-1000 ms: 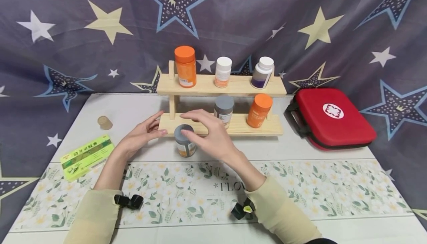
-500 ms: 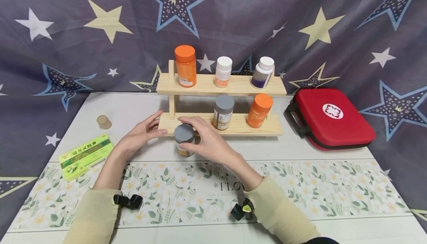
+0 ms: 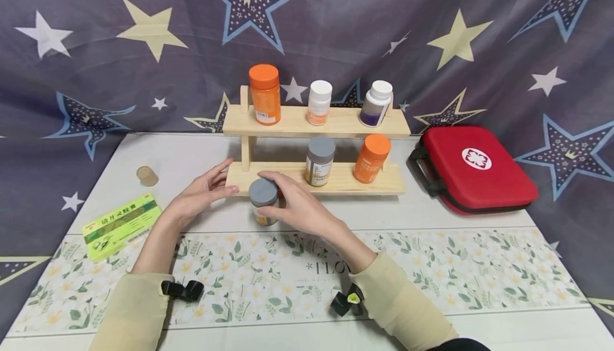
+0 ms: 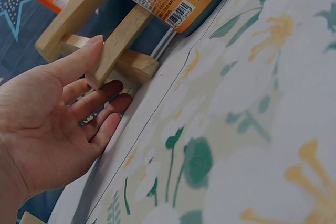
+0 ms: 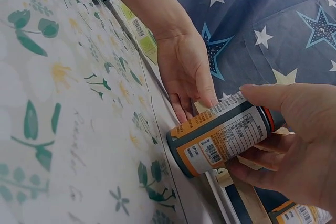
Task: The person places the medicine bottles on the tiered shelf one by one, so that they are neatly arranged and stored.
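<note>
My right hand (image 3: 303, 206) grips a pill bottle (image 3: 264, 200) with a grey cap around its upper side, thumb in front and fingers behind. The bottle stands upright just ahead of the lower board's left end; whether its base touches the table is unclear. In the right wrist view the bottle (image 5: 220, 135) shows an orange and white label with a barcode. At the left end of the two-tier wooden shelf (image 3: 352, 179), my left hand (image 3: 198, 196) pinches the lower board, thumb on top. The left wrist view shows this hand (image 4: 63, 114) with its fingers under the board's corner.
Another grey-capped bottle (image 3: 320, 162) and an orange bottle (image 3: 372, 158) stand on the lower board. An orange bottle (image 3: 265, 95) and two white-capped bottles (image 3: 319, 103) occupy the upper one. Around lie a red first-aid case (image 3: 479, 170), a green medicine box (image 3: 122, 227) and a cork (image 3: 147, 176).
My right hand has come down from over the grey cap and closed its thumb and fingers around the bottle. The left hand stays at the shelf's end.
</note>
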Available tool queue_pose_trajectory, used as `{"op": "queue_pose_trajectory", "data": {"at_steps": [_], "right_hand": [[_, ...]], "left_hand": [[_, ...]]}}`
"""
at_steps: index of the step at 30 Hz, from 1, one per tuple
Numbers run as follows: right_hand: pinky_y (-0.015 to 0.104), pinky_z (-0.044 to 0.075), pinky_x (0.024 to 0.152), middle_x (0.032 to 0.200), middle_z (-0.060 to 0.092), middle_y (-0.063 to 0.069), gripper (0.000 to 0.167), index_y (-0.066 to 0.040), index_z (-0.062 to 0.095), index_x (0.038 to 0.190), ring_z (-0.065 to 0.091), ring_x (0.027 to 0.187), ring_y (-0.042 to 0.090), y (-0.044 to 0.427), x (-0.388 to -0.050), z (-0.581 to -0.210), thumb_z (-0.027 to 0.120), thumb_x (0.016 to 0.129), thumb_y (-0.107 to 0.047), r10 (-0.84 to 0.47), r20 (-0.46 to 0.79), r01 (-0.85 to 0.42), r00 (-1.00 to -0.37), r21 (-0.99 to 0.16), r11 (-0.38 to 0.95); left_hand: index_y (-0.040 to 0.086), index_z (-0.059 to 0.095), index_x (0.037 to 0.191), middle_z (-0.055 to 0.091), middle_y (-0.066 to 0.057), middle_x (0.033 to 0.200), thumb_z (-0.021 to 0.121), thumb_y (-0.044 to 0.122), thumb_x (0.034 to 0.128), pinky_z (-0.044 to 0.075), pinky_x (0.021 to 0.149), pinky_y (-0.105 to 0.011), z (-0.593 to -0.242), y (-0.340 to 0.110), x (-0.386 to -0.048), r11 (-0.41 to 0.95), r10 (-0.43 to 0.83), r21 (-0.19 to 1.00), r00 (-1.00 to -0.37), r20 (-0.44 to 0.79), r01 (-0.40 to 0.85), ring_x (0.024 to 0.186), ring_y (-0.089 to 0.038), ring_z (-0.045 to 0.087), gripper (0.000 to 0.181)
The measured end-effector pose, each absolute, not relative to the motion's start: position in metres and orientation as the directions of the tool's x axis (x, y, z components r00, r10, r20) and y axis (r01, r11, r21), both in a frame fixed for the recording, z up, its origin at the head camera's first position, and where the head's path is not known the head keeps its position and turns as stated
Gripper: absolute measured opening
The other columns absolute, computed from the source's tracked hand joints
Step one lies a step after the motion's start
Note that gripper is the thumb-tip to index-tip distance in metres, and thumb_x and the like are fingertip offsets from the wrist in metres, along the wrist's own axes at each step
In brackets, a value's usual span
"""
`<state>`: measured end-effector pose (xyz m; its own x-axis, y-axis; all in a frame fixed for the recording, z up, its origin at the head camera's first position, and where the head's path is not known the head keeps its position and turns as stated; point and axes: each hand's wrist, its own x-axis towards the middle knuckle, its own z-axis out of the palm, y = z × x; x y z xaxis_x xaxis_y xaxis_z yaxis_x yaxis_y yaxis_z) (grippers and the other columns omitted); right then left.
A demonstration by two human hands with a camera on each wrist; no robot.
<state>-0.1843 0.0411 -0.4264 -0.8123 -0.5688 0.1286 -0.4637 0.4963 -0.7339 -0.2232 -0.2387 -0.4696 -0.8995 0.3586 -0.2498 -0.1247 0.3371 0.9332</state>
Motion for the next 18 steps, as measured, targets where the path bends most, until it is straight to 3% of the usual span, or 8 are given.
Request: {"op": "queue_pose_trajectory", "data": {"at_steps": [9, 15, 18], "right_hand": [[0.038, 0.055, 0.101, 0.138, 0.064, 0.004, 0.067, -0.015, 0.048, 0.151, 0.064, 0.119, 0.017, 0.0412, -0.1858, -0.4258, 0.079, 0.093, -0.028, -0.557, 0.115, -0.436, -0.823, -0.757, 0.488], [0.039, 0.057, 0.096, 0.129, 0.068, 0.003, 0.063, -0.015, 0.052, 0.146, 0.065, 0.110, 0.014, 0.0415, -0.1860, -0.4264, 0.080, 0.092, -0.027, -0.554, 0.119, -0.425, -0.824, -0.776, 0.466], [0.040, 0.057, 0.096, 0.126, 0.068, 0.002, 0.061, -0.015, 0.054, 0.144, 0.065, 0.107, 0.014, 0.0415, -0.1870, -0.4267, 0.081, 0.091, -0.027, -0.552, 0.123, -0.419, -0.824, -0.789, 0.450]], "left_hand": [[0.025, 0.004, 0.168, 0.030, -0.011, 0.169, 0.067, 0.035, 0.1011, 0.029, 0.125, -0.051, -0.4706, -0.2386, -0.2239, 0.322, 0.367, 0.940, -0.900, -0.237, -0.116, 0.154, -0.032, 0.032, 0.092], [0.023, 0.003, 0.168, 0.030, -0.012, 0.169, 0.066, 0.034, 0.1015, 0.029, 0.125, -0.049, -0.4701, -0.2385, -0.2226, 0.328, 0.370, 0.938, -0.898, -0.237, -0.113, 0.154, -0.032, 0.033, 0.092], [0.023, 0.003, 0.168, 0.031, -0.012, 0.168, 0.066, 0.034, 0.1017, 0.034, 0.123, -0.038, -0.4696, -0.2384, -0.2225, 0.333, 0.370, 0.936, -0.898, -0.238, -0.111, 0.154, -0.031, 0.034, 0.092]]}}
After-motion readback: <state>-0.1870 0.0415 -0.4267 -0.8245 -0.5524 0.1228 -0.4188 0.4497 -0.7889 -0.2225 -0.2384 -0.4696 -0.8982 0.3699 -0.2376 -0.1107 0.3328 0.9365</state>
